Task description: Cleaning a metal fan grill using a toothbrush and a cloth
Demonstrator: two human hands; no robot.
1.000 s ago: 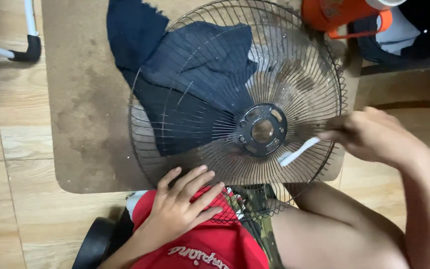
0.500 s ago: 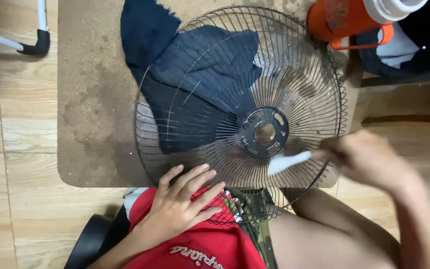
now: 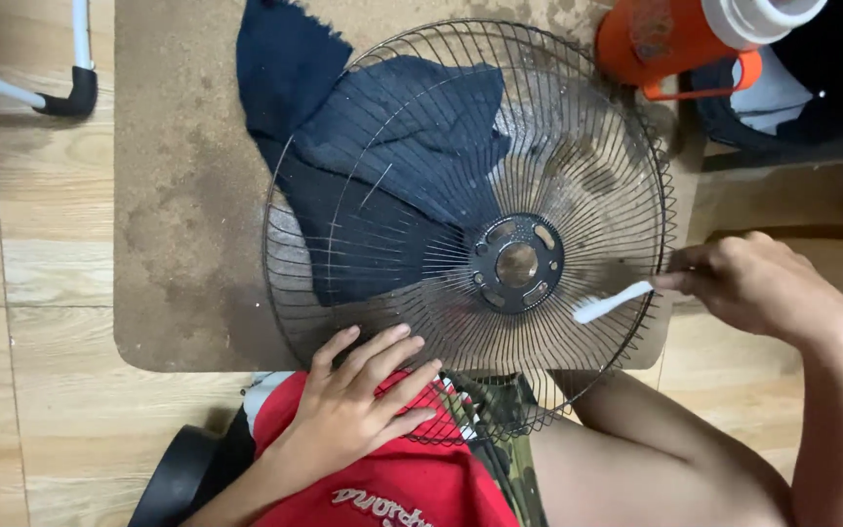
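White toothbrush [image 3: 613, 302] pinched in right hand [image 3: 753, 283], head down-left across wire fan guard [image 3: 470, 224].

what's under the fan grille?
Through the grille wires: a dark blue cloth under its left half, partly sticking out at the top left, and the brown mat under the rest. The near rim overlaps the person's lap. Whatever the cloth covers is hidden.

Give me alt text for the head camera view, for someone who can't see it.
Seen from above, a person's right hand holds a white brush against a round wire fan guard, while the left hand rests flat on its near rim. The guard lies over a dark blue cloth on a brown mat, with an orange jug beyond.
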